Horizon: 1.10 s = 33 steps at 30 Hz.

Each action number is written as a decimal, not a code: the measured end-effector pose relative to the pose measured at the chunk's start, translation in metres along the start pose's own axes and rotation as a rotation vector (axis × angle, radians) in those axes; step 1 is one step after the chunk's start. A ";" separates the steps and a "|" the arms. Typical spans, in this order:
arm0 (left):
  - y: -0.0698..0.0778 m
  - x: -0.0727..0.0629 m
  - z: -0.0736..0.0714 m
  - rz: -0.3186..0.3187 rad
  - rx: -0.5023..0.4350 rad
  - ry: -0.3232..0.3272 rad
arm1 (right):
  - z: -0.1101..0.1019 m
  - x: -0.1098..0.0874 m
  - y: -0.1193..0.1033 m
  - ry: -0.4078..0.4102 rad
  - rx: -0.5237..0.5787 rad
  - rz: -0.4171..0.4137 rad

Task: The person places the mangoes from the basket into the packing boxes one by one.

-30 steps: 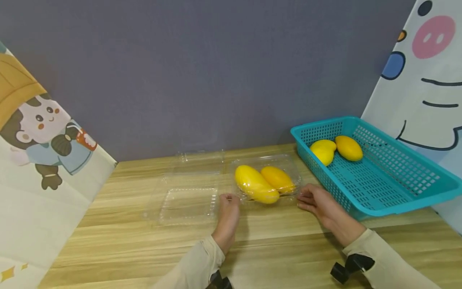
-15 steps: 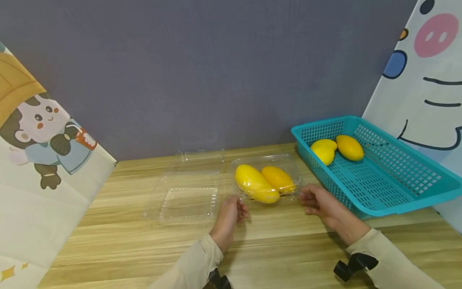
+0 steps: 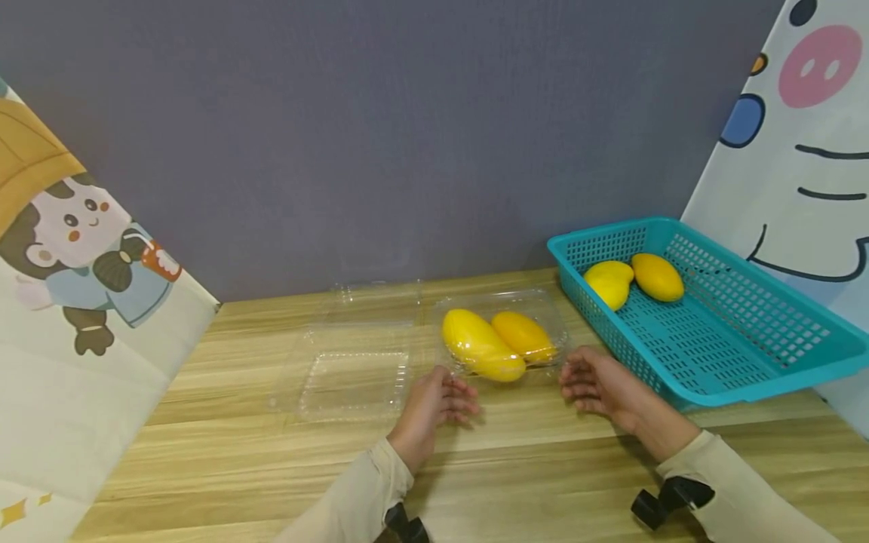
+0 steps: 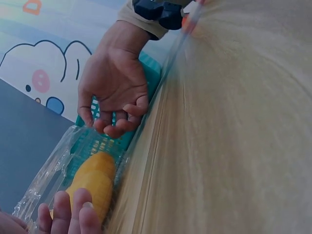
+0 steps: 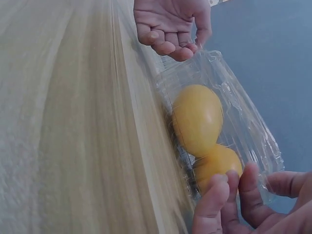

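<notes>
A closed clear plastic clamshell box (image 3: 543, 302) lies in the middle of the table, holding a yellow mango (image 3: 475, 343) and a deeper orange-yellow mango (image 3: 521, 335). My left hand (image 3: 434, 407) is at the box's near left corner, its fingers loosely bent and holding nothing. At the near right corner is my right hand (image 3: 600, 388), palm turned inward and fingers relaxed. The right wrist view shows the right thumb (image 5: 284, 184) and fingertips right at the box's end, with both mangoes (image 5: 197, 119) under the clear lid.
To the left, a second clear clamshell box (image 3: 360, 326) lies unfolded against the back wall (image 3: 380, 151). A teal perforated basket (image 3: 726, 377) at the right contains two more mangoes (image 3: 657, 277). Printed panels (image 3: 794, 219) flank the wooden table (image 3: 224, 452).
The left hand has let go of the box's near left corner and spread its fingers, moving slightly toward me. The right hand's fingers have loosened and drawn slightly back. The box stays in place.
</notes>
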State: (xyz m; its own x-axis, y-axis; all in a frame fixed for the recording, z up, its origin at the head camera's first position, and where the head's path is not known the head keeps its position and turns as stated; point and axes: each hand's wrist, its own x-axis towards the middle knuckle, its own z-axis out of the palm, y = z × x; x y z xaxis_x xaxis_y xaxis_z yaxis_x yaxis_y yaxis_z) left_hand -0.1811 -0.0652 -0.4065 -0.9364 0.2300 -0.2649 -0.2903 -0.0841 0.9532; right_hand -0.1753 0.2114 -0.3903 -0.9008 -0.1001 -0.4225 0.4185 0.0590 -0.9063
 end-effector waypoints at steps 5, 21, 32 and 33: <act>-0.001 0.000 0.000 0.006 -0.005 0.007 | 0.000 -0.001 0.001 0.030 0.019 -0.015; -0.002 -0.001 0.001 0.015 0.004 0.042 | 0.003 -0.001 0.000 0.099 0.023 -0.035; 0.000 -0.001 0.001 0.002 0.009 0.064 | 0.003 0.000 0.001 0.107 0.021 -0.034; 0.000 -0.001 0.001 0.003 0.012 0.065 | 0.003 0.001 0.001 0.105 0.018 -0.035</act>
State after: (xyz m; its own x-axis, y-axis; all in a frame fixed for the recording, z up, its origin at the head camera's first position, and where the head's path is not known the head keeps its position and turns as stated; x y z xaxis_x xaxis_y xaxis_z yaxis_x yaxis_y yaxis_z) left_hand -0.1800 -0.0648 -0.4065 -0.9481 0.1664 -0.2709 -0.2858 -0.0727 0.9555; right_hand -0.1751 0.2084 -0.3914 -0.9217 0.0031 -0.3879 0.3878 0.0390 -0.9209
